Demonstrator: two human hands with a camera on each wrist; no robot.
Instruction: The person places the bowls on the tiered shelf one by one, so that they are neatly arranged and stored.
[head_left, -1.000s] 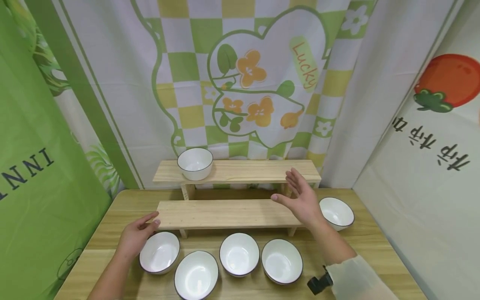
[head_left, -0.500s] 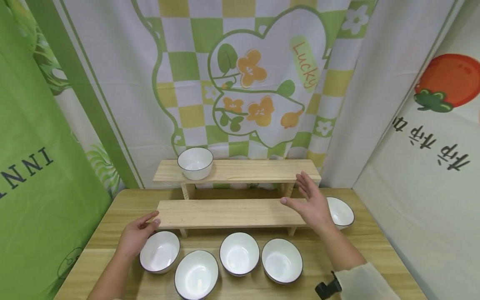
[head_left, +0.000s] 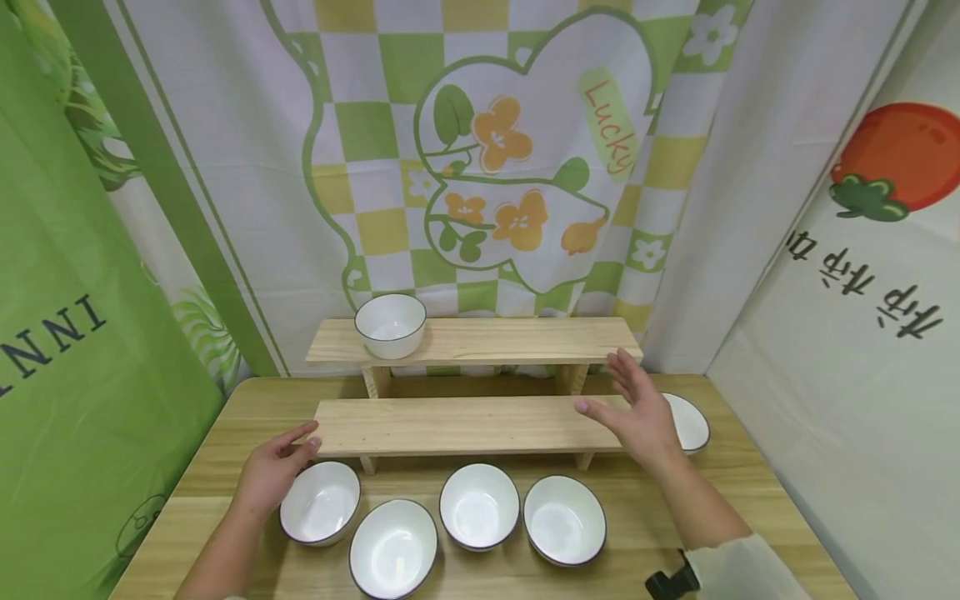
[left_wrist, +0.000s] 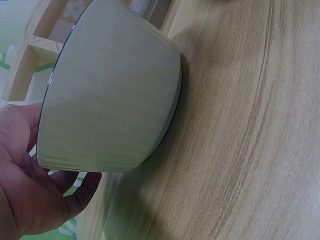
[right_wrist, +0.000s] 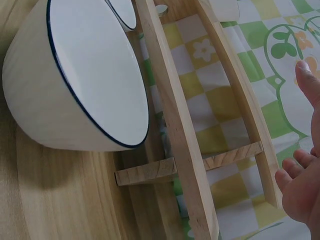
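Observation:
My left hand (head_left: 273, 471) is at the left end of the lower wooden shelf (head_left: 450, 425), fingertips right at its edge, with a white bowl (head_left: 321, 504) just below. Seen in the left wrist view, its fingers bend loosely behind that bowl (left_wrist: 110, 90). Over the right end of the same shelf, my right hand (head_left: 645, 421) is held with fingers extended and thumb apart, holding nothing. It partly covers a white bowl (head_left: 692, 425) on the right. One dark-rimmed white bowl (head_left: 390, 327) stands toward the left of the upper shelf (head_left: 510, 340).
More white bowls stand in front of the shelves: one nearest the front (head_left: 393, 550), a middle bowl (head_left: 479, 507) and a right-hand bowl (head_left: 565, 521). All rest on a wood-grain table (head_left: 750, 500). A patterned curtain (head_left: 517, 225) hangs behind, with cloth walls at both sides.
My right hand has drifted right and slightly down, from the right part of the lower shelf to its end, covering more of the right bowl. The left hand and the bowls stay put.

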